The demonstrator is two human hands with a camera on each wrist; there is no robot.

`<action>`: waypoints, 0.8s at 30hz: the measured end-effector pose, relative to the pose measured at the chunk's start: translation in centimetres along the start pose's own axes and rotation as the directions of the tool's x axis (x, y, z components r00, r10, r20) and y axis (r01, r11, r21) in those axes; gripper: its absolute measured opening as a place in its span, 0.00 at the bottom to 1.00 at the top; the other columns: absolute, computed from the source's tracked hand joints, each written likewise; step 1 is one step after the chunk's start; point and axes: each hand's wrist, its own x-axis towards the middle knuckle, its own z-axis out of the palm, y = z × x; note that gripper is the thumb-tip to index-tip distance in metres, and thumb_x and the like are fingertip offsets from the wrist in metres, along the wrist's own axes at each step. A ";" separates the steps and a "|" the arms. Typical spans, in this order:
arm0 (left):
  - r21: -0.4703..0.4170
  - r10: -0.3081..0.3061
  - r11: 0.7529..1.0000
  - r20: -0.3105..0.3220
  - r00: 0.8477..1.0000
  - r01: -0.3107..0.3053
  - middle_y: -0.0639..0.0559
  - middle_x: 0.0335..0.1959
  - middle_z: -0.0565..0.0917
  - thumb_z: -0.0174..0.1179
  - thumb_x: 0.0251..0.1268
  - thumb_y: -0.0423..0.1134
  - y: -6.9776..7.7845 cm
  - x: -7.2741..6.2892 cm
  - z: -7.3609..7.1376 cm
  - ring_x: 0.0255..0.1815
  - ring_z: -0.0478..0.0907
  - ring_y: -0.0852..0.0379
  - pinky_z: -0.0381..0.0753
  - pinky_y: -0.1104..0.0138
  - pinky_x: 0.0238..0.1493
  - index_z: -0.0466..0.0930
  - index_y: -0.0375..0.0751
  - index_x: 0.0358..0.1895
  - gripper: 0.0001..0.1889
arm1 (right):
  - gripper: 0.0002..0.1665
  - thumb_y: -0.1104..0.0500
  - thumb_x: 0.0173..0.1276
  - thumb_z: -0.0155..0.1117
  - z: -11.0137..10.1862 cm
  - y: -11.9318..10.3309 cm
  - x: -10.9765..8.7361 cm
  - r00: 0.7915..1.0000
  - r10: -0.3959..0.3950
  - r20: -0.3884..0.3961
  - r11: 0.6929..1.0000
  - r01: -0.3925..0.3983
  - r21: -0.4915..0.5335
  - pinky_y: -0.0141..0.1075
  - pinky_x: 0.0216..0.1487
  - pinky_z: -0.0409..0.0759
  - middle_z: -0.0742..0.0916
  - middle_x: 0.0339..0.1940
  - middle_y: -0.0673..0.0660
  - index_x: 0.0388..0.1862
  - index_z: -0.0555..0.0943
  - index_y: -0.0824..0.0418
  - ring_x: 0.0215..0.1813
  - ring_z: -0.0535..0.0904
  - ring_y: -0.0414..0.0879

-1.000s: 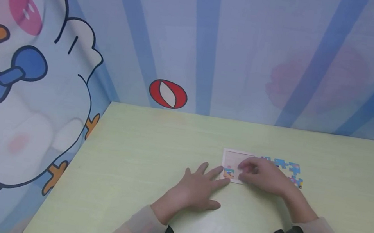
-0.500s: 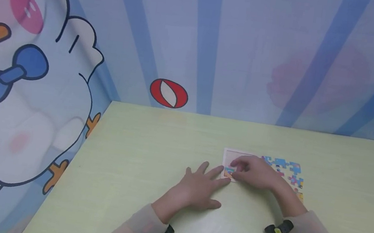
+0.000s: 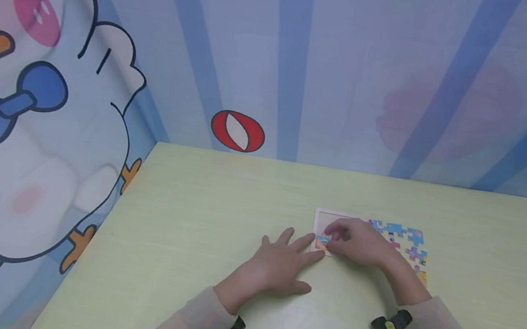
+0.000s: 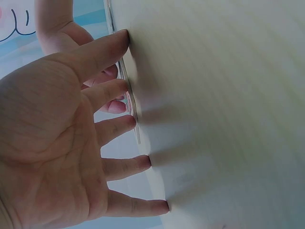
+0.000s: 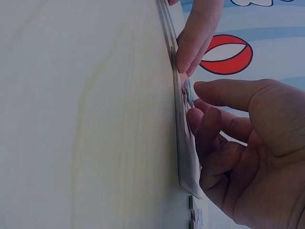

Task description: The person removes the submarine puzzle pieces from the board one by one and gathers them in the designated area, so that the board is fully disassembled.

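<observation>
A shallow white puzzle tray [image 3: 316, 219] lies on the table, partly covered by my right hand [image 3: 365, 243]. One blue and orange jigsaw piece [image 3: 321, 242] shows in its near left corner. My right thumb and forefinger pinch at a small jigsaw piece [image 5: 189, 93] low over the tray, as the right wrist view shows; fingers hide most of it. My left hand [image 3: 280, 267] is spread flat-fingered at the tray's left side, two fingertips at its near left corner. In the left wrist view its fingertips [image 4: 143, 162] press on the tabletop.
Several loose jigsaw pieces [image 3: 415, 237] lie right of the tray, partly behind the right hand. The pale table [image 3: 219, 197] meets a blue striped backdrop [image 3: 344, 86] at the back; a cartoon bird [image 3: 34, 156] is printed at left. Black cameras [image 3: 390, 326] sit at both wrists.
My right hand has moved left across the tray to the piece in its near left corner, then held nearly still. More loose pieces show behind it. The left hand stays put.
</observation>
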 end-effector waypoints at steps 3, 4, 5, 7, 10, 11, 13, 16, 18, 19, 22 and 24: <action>0.001 0.003 1.000 -0.003 1.000 -0.003 0.58 0.85 0.51 0.60 0.71 0.66 0.0 0.0 0.1 0.83 0.50 0.37 0.65 0.30 0.66 0.58 0.71 0.82 0.39 | 0.13 0.58 0.69 0.71 -0.1 0.0 0.0 1.000 0.000 -0.013 1.000 0.000 0.008 0.45 0.46 0.78 0.86 0.39 0.51 0.50 0.85 0.60 0.41 0.81 0.46; 0.001 0.004 1.000 -0.002 1.000 -0.004 0.58 0.86 0.51 0.60 0.71 0.66 0.0 0.0 0.1 0.83 0.50 0.37 0.65 0.30 0.66 0.58 0.71 0.82 0.39 | 0.12 0.58 0.69 0.71 -0.1 0.0 0.0 1.000 -0.003 -0.018 1.000 0.003 0.011 0.45 0.46 0.78 0.86 0.40 0.51 0.50 0.85 0.60 0.42 0.81 0.46; 0.000 0.006 1.000 0.000 1.000 -0.006 0.58 0.86 0.50 0.60 0.71 0.66 -0.1 0.0 0.1 0.83 0.50 0.37 0.65 0.30 0.66 0.58 0.70 0.82 0.39 | 0.11 0.59 0.70 0.71 -0.1 0.0 -0.1 1.000 -0.005 -0.021 1.000 0.006 0.015 0.45 0.46 0.78 0.87 0.40 0.51 0.49 0.85 0.59 0.43 0.81 0.46; -0.003 0.006 1.000 -0.002 1.000 -0.006 0.58 0.86 0.51 0.60 0.71 0.66 -0.1 0.0 0.1 0.83 0.50 0.37 0.65 0.29 0.66 0.58 0.70 0.82 0.39 | 0.09 0.59 0.70 0.69 -0.2 0.0 -0.1 1.000 -0.011 -0.023 1.000 0.012 0.022 0.45 0.47 0.78 0.87 0.40 0.51 0.47 0.85 0.59 0.43 0.81 0.47; -0.008 0.006 1.000 -0.003 1.000 -0.006 0.58 0.86 0.51 0.60 0.70 0.65 -0.1 0.0 0.1 0.82 0.50 0.37 0.65 0.29 0.66 0.58 0.70 0.82 0.39 | 0.07 0.59 0.71 0.68 -0.2 -0.1 -0.1 1.000 -0.019 -0.024 1.000 0.020 0.024 0.45 0.47 0.78 0.87 0.39 0.51 0.45 0.85 0.58 0.42 0.81 0.47; -0.009 0.006 1.000 -0.004 1.000 -0.006 0.58 0.85 0.51 0.60 0.70 0.65 -0.1 0.1 0.1 0.82 0.50 0.37 0.65 0.29 0.65 0.58 0.70 0.82 0.39 | 0.07 0.59 0.72 0.68 -0.2 -0.1 -0.1 1.000 -0.019 -0.025 1.000 0.019 0.023 0.45 0.47 0.78 0.87 0.40 0.51 0.46 0.85 0.59 0.43 0.82 0.47; -0.011 0.006 1.000 -0.007 1.000 -0.006 0.58 0.85 0.51 0.60 0.70 0.65 -0.1 0.0 0.1 0.82 0.51 0.37 0.65 0.29 0.65 0.58 0.70 0.82 0.39 | 0.09 0.59 0.72 0.68 -0.2 -0.1 -0.2 1.000 -0.015 -0.025 0.999 0.016 0.028 0.45 0.47 0.78 0.87 0.40 0.51 0.48 0.85 0.59 0.43 0.82 0.46; -0.010 0.006 1.000 -0.006 1.000 -0.006 0.58 0.85 0.51 0.60 0.71 0.65 -0.1 0.1 0.1 0.82 0.50 0.37 0.65 0.30 0.66 0.58 0.70 0.82 0.39 | 0.12 0.58 0.72 0.68 -0.1 -0.1 -0.1 1.000 -0.004 -0.024 1.000 0.004 0.026 0.45 0.46 0.79 0.88 0.41 0.51 0.52 0.86 0.60 0.43 0.82 0.46; -0.011 0.007 1.000 -0.007 1.000 -0.007 0.58 0.85 0.51 0.60 0.71 0.65 -0.2 0.1 0.1 0.83 0.50 0.37 0.65 0.30 0.66 0.58 0.70 0.82 0.39 | 0.14 0.57 0.72 0.68 -0.1 -0.1 -0.1 1.000 0.002 -0.020 1.000 -0.002 0.022 0.45 0.46 0.79 0.88 0.42 0.52 0.54 0.86 0.61 0.43 0.82 0.46; -0.011 0.008 1.000 -0.007 1.000 -0.008 0.58 0.85 0.51 0.60 0.71 0.65 -0.2 0.1 0.1 0.83 0.50 0.37 0.65 0.30 0.66 0.58 0.70 0.82 0.39 | 0.15 0.57 0.72 0.68 0.0 -0.1 -0.1 1.000 0.004 -0.018 1.000 -0.004 0.016 0.45 0.46 0.79 0.88 0.43 0.52 0.54 0.86 0.61 0.43 0.82 0.46; -0.008 0.008 1.000 -0.009 1.000 -0.009 0.58 0.85 0.51 0.61 0.71 0.65 -0.1 0.1 0.2 0.82 0.50 0.37 0.65 0.30 0.65 0.58 0.70 0.82 0.39 | 0.15 0.56 0.73 0.68 0.0 -0.1 0.0 1.000 0.007 -0.011 1.000 -0.007 0.001 0.45 0.45 0.79 0.88 0.44 0.52 0.54 0.87 0.61 0.43 0.81 0.46; -0.005 0.008 1.000 -0.010 1.000 -0.008 0.58 0.85 0.51 0.61 0.70 0.65 -0.1 0.0 0.1 0.82 0.50 0.38 0.65 0.30 0.65 0.58 0.70 0.82 0.39 | 0.15 0.56 0.73 0.68 0.1 -0.2 0.0 1.000 0.009 -0.011 1.000 -0.009 -0.003 0.45 0.45 0.79 0.88 0.45 0.52 0.53 0.87 0.61 0.43 0.81 0.46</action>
